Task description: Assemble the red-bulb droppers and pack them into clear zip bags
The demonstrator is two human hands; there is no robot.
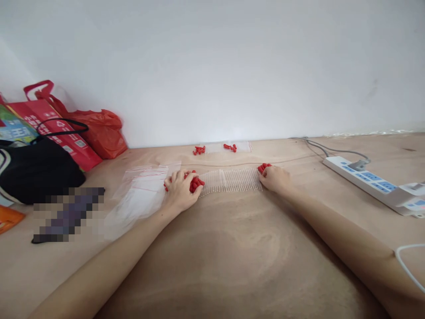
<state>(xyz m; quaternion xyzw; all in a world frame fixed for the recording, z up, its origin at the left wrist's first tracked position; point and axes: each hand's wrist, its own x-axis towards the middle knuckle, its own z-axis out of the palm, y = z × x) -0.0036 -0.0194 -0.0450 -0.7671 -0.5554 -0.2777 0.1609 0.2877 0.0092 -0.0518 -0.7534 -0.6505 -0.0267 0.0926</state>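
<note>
A pale, see-through strip (229, 180) of many thin parallel lines lies flat on the wooden table, with small red rounded pieces bunched at each end. My left hand (182, 189) curls over the red pieces (197, 184) at the left end, its fingers bent around them. At the other end my right hand (275, 178) has its fingers closed together against more red pieces (264, 167); its fingertips are partly hidden. Farther back lies a similar strip (214, 148) with red clusters (199, 150) at its ends.
Clear zip bags (142, 188) with red lines lie beneath and left of my left hand. Red bags (102, 133) and a black bag (43, 168) stand at the left, near a blurred dark object (71, 217). A white power strip (368, 179) with cables sits right.
</note>
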